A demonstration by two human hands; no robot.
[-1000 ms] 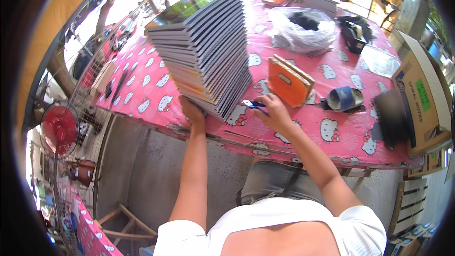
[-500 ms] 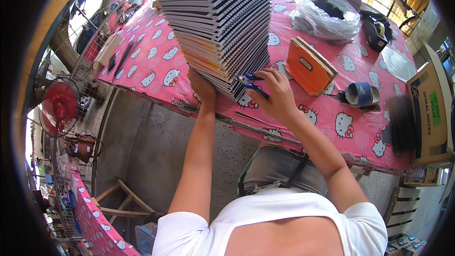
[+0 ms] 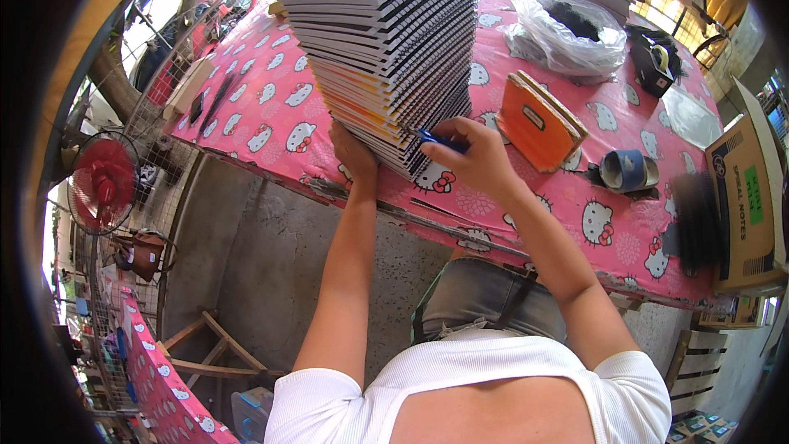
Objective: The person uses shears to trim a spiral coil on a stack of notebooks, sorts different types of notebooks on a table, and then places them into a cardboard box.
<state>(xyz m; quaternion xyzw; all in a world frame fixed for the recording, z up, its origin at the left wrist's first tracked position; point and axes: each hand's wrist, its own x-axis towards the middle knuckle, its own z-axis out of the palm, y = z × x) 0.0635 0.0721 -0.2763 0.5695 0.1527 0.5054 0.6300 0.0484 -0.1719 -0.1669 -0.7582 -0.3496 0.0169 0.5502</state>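
Note:
A tall stack of spiral notebooks (image 3: 386, 57) stands on the table, its black coil bindings toward the right and its white and yellowish page edges toward the left. Low on the left side, my left hand (image 3: 355, 154) is pressed against the stack and holds it, its fingers partly hidden. My right hand (image 3: 477, 150) is closed round a pair of blue-handled cutting pliers (image 3: 436, 139). The pliers' jaws reach the coil ends at the stack's near corner, a little above the tabletop. Whether they grip a coil is too small to tell.
A pink patterned cloth covers the table (image 3: 468, 201). On its right are an orange wooden block (image 3: 534, 123), a blue tape roll (image 3: 622, 169), a plastic bag of black bits (image 3: 567, 33), a tape dispenser (image 3: 655, 62), black coils (image 3: 697, 218) and a cardboard box (image 3: 746, 197). A red fan (image 3: 105, 181) stands left.
The pliers' handles have come together as my right fingers closed, and the jaws have moved slightly left onto the coil ends. My left hand stays against the stack.

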